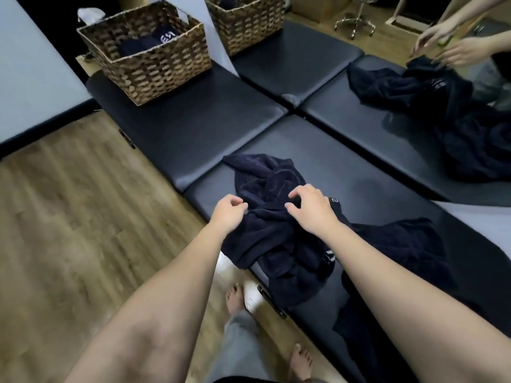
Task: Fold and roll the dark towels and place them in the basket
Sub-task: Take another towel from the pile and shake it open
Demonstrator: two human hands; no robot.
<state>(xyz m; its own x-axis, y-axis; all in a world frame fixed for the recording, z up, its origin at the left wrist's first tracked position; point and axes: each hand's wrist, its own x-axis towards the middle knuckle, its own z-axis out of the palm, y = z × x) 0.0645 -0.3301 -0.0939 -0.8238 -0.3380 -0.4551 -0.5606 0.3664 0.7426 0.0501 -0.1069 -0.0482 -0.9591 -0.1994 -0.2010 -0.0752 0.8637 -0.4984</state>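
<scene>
Your left hand (228,214) is sitting at the centre of the frame, its fingers curled in a narrow pinch at the left edge of the crumpled dark towel (265,211); whether cloth is actually caught between the fingertips cannot be told. Your right hand (309,208) is hovering just right of it, palm down, fingers spread and bent like a claw over the top of the same towel, touching or nearly touching the fabric without closing on it.

The towel is lying in a loose heap on the black padded table (359,172), with one corner pointing toward the upper left and its lower part draping over the table's near edge. A second dark towel (401,244) is lying bunched to the right of your right forearm.

The wicker basket (154,70) is standing on the far end of the table, in the upper left of the frame, well apart from your hands. Rolled dark towels (149,41) are lying inside it.

A mirror (401,87) is running along the table's right side, reflecting the basket, the towels and your hands. Wooden floor (69,189) is filling the left of the frame.
</scene>
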